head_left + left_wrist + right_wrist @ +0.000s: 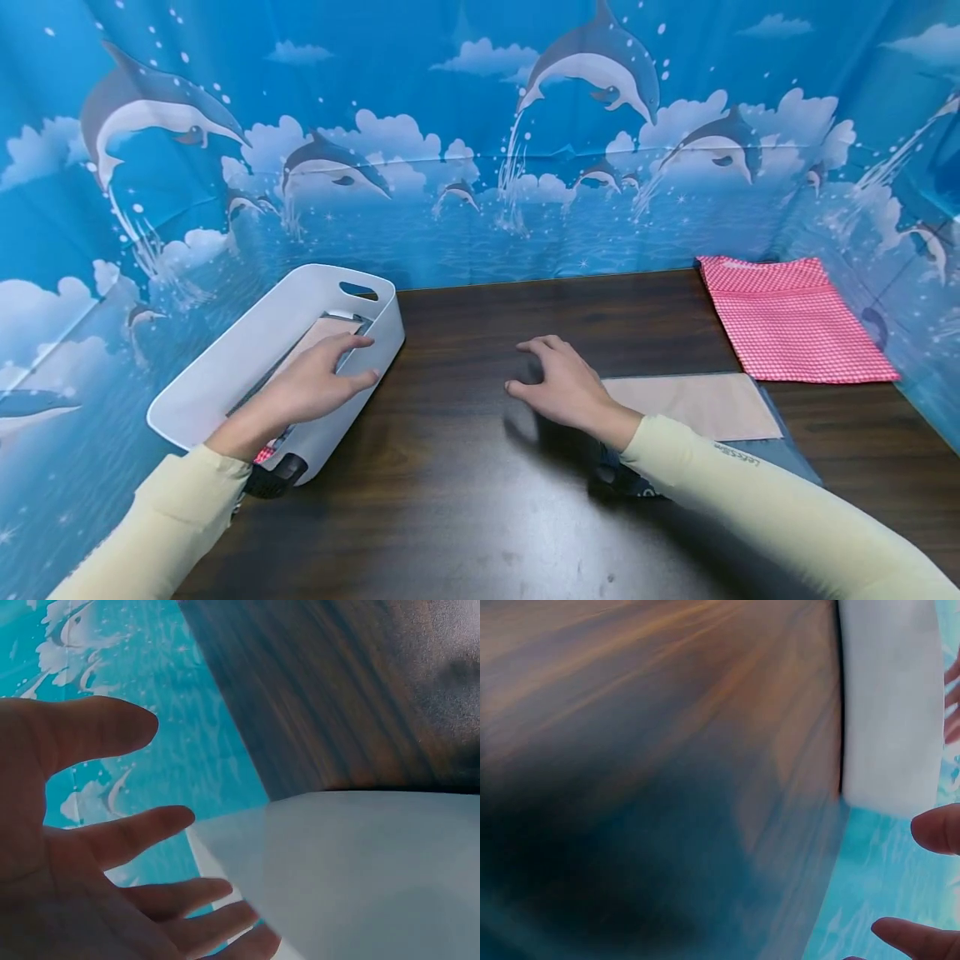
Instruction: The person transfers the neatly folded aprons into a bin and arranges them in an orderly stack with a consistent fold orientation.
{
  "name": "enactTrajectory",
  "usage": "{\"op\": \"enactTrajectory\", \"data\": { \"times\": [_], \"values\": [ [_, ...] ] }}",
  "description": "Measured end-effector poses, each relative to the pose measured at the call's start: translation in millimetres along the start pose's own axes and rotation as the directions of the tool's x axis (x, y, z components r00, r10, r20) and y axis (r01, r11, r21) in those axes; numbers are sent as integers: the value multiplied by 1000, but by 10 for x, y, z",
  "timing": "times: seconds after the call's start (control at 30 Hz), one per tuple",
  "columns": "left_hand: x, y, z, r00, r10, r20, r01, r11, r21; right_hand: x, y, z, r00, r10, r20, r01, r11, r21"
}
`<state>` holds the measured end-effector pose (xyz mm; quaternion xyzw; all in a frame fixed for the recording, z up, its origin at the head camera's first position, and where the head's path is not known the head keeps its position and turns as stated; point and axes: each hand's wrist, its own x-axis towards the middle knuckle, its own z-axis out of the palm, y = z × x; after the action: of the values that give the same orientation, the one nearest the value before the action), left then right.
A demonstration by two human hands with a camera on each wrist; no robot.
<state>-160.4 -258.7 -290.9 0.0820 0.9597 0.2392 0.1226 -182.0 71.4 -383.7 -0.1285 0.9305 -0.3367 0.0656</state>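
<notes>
My left hand hovers over the white bin at the left of the table, thumb and fingers apart and nothing between them. Inside the bin lies a flat beige and dark piece, partly hidden by that hand, and a bit of red checked cloth shows near the wrist. My right hand is held above the middle of the table, fingers spread and holding nothing. Just beyond its wrist, a flat beige and blue-grey fabric piece lies on the table, partly covered by the forearm.
A folded red-and-white checked cloth lies at the back right of the dark wooden table. Behind the table hangs a blue dolphin-print curtain, which also runs along both sides.
</notes>
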Motion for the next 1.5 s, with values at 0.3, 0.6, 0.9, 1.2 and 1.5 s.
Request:
{"op": "enactTrajectory", "data": {
  "times": [0.3,0.6,0.9,1.2,1.5],
  "values": [
    [98,-9,177,994,-100,54,100,995,-2,-269,477,-184,998,57,-37,-60,996,-71],
    [112,-22,274,992,-120,39,120,993,5,-443,726,-300,994,72,-88,-85,986,-145],
    [107,-33,308,994,-107,29,108,994,-19,-530,833,-278,993,56,-104,-72,984,-163],
    [110,-33,333,993,-113,34,113,993,-14,-538,875,-205,991,50,-124,-75,977,-201],
    [122,-35,339,994,-110,15,110,994,-21,-544,851,-156,993,10,-114,-31,984,-177]
  ]
}}
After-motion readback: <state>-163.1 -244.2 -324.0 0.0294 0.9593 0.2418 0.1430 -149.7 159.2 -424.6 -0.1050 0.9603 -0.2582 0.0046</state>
